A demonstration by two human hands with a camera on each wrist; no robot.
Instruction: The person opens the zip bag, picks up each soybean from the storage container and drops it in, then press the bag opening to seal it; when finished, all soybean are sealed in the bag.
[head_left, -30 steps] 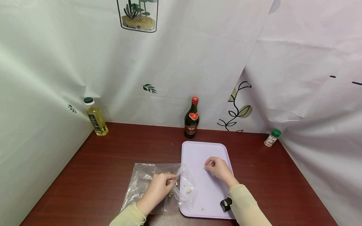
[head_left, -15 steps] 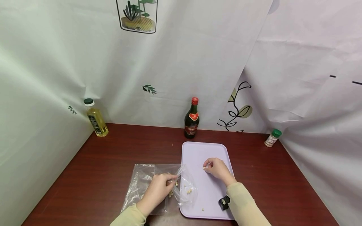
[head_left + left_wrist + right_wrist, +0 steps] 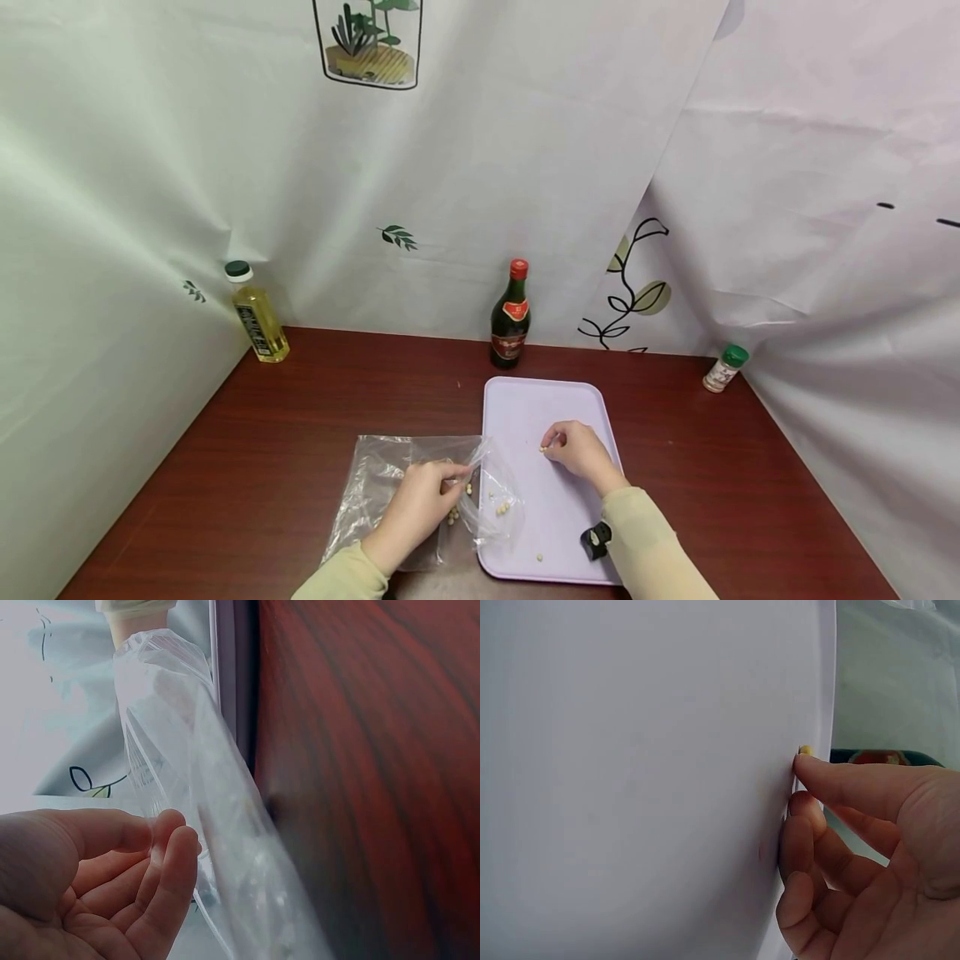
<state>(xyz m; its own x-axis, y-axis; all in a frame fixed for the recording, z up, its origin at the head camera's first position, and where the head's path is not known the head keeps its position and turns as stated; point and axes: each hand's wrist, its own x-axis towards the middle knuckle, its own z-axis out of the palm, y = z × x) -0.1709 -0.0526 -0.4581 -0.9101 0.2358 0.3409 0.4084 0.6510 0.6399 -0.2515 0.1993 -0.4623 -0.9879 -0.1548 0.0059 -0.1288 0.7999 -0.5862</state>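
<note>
In the head view my left hand (image 3: 422,497) pinches the edge of a clear plastic bag (image 3: 372,471) between thumb and forefinger. The bag lies partly on the table and its mouth overlaps the left side of a lilac tray (image 3: 528,398). Several pale yellow beans (image 3: 453,515) show through the film. Over the tray, my right hand (image 3: 581,450) holds one small bean (image 3: 805,750) at the tips of thumb and forefinger; the forefinger is hidden behind the thumb in the right wrist view. A single bean (image 3: 539,557) sits near the tray's front edge.
A dark bottle with a red cap (image 3: 510,321) stands just behind the tray. At the back left is an oil bottle (image 3: 258,321), and a green-capped shaker (image 3: 724,369) is at the back right. Printed cloth (image 3: 450,167) walls in the dark red table (image 3: 247,467).
My right hand has shifted slightly toward me, with the bean staying at its fingertips. The left hand and the bag have hardly moved.
</note>
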